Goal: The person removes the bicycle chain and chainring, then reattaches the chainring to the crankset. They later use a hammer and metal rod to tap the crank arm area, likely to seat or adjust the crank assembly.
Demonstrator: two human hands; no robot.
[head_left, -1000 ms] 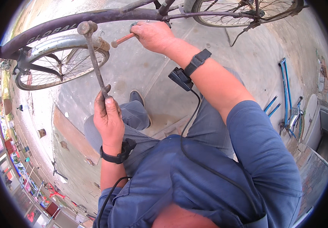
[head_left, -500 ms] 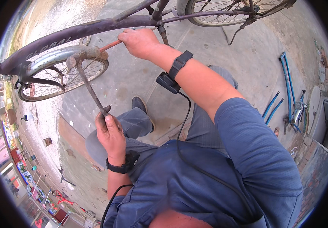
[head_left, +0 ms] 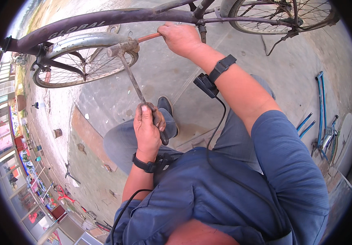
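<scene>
The left hand (head_left: 146, 127) is closed tight around the lower end of a long grey metal rod (head_left: 133, 81), whose upper end meets the head of a worn steel hammer with a reddish wooden handle (head_left: 123, 46). The right hand (head_left: 180, 38) is wrapped around that handle, just beside the dark purple tubular bicycle frame (head_left: 102, 18). The hammer head sits directly over the silver front mudguard (head_left: 82, 41) of the spoked front wheel (head_left: 86, 67), just below the frame's down tube.

By the look of it, the step in hand is driving or bracing the rod as a punch near the mudguard, rod and hammer touching at the top. The next move calls for holding the rod steady at its slant while the hammer strikes squarely on its end, clear of the frame tube and the spokes.
</scene>
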